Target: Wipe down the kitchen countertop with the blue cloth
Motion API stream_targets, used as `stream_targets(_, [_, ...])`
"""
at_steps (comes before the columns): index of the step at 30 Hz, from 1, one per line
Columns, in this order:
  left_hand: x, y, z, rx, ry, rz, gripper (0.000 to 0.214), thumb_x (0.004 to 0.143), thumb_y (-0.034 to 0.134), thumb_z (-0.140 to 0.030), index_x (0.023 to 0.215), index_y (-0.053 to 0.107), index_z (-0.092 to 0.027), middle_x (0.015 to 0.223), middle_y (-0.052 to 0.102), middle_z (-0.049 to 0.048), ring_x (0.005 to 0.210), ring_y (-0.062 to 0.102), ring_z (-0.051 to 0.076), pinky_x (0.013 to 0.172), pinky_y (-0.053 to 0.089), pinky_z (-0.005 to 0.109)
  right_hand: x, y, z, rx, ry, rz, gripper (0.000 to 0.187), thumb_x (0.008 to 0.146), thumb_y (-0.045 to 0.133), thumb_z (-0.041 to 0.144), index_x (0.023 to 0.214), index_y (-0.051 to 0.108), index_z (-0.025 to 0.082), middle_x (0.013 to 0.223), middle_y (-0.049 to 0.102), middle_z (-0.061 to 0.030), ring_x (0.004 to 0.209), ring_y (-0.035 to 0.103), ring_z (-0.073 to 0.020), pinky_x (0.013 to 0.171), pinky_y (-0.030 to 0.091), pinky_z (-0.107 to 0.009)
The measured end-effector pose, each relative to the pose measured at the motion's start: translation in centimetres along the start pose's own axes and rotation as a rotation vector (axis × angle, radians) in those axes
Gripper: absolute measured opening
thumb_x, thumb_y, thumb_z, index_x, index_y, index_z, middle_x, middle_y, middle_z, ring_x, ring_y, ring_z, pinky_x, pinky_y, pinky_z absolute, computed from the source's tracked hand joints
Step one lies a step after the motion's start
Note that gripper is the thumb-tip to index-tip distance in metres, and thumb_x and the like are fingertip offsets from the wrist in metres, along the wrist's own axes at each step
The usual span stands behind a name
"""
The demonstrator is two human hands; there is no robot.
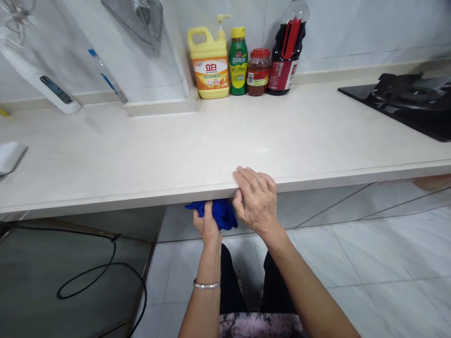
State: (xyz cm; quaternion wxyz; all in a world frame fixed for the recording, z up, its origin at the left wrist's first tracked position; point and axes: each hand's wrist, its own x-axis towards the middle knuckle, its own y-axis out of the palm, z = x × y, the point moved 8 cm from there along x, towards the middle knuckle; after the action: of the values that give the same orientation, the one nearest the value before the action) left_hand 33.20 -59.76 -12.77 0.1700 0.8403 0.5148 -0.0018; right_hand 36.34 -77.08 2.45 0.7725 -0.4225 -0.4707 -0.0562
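Observation:
Just under the front edge of the pale countertop (151,155), my left hand (207,227) is closed round a bunched blue cloth (221,213). Part of the cloth is hidden by the fingers and the counter's overhang. A silver bangle (207,284) circles the left wrist. My right hand (256,199) lies over the counter's front edge, its fingers extended onto the top and its thumb in front of the edge. Nothing shows in that hand.
Against the wall stand a yellow detergent jug (210,65), a green bottle (238,61), a red-lidded jar (259,72) and a large dark sauce bottle (287,51). A black gas stove (405,105) sits at right. A black cable (102,265) loops at lower left.

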Motion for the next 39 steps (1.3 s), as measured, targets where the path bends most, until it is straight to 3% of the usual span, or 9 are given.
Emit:
stream_targets(8, [2.9, -3.4, -2.0, 0.055, 0.137, -0.155, 0.041, 0.061, 0.081, -0.041, 0.091, 0.065, -0.017, 0.088, 0.066, 0.0019, 0.088, 0.062, 0.02, 0.094, 0.05, 0.039, 0.0, 0.0, 0.2, -0.056, -0.005, -0.062, 0.046, 0.09, 0.051, 0.018, 0.135, 0.056, 0.018, 0.135, 0.066, -0.0089, 0.127, 0.058, -0.0234, 0.11, 0.034, -0.041])
stream_targets(13, [4.3, -4.9, -2.2, -0.031, 0.114, -0.141, 0.047, 0.068, 0.075, -0.047, 0.103, 0.062, -0.018, 0.095, 0.067, 0.0033, 0.086, 0.063, 0.018, 0.086, 0.054, 0.035, 0.0, 0.2, 0.3, -0.09, -0.016, -0.116, 0.044, 0.087, 0.052, 0.02, 0.13, 0.059, 0.017, 0.13, 0.068, -0.0086, 0.123, 0.061, -0.0235, 0.109, 0.035, -0.041])
stream_targets(18, [5.1, -4.7, -3.4, -0.016, 0.102, -0.028, 0.055, 0.064, 0.083, -0.044, 0.109, 0.066, -0.018, 0.103, 0.069, 0.005, 0.09, 0.064, 0.017, 0.086, 0.054, 0.032, 0.2, 0.1, 0.6, -0.117, -0.017, -0.172, 0.044, 0.084, 0.05, 0.02, 0.126, 0.062, 0.016, 0.125, 0.071, -0.0092, 0.118, 0.063, -0.0245, 0.107, 0.036, -0.041])
stream_targets(27, [5.8, -4.6, -3.6, 0.027, 0.083, -0.107, 0.055, 0.056, 0.085, -0.044, 0.1, 0.068, -0.016, 0.092, 0.068, 0.0022, 0.089, 0.064, 0.019, 0.086, 0.055, 0.034, 0.2, 0.3, 0.5, -0.147, 0.004, -0.175, 0.046, 0.082, 0.049, 0.022, 0.125, 0.064, 0.017, 0.123, 0.071, -0.0074, 0.116, 0.062, -0.0245, 0.107, 0.035, -0.04])
stream_targets(34, [5.3, -3.9, -3.2, -0.003, -0.088, -0.045, 0.053, 0.053, 0.088, -0.04, 0.096, 0.07, -0.014, 0.097, 0.071, 0.0062, 0.091, 0.066, 0.021, 0.084, 0.057, 0.034, 0.2, 0.3, 0.9, -0.155, 0.045, -0.272, 0.045, 0.079, 0.046, 0.021, 0.119, 0.065, 0.016, 0.116, 0.073, -0.0076, 0.109, 0.065, -0.0241, 0.103, 0.037, -0.041])
stream_targets(39, [4.7, -3.5, -2.9, -0.015, -0.125, -0.05, 0.049, 0.057, 0.087, -0.039, 0.097, 0.071, -0.015, 0.102, 0.072, 0.0066, 0.093, 0.067, 0.021, 0.083, 0.058, 0.033, 0.3, 0.3, 0.9, -0.15, 0.056, -0.284, 0.044, 0.078, 0.047, 0.021, 0.118, 0.065, 0.016, 0.116, 0.073, -0.0079, 0.109, 0.066, -0.0244, 0.102, 0.038, -0.041])
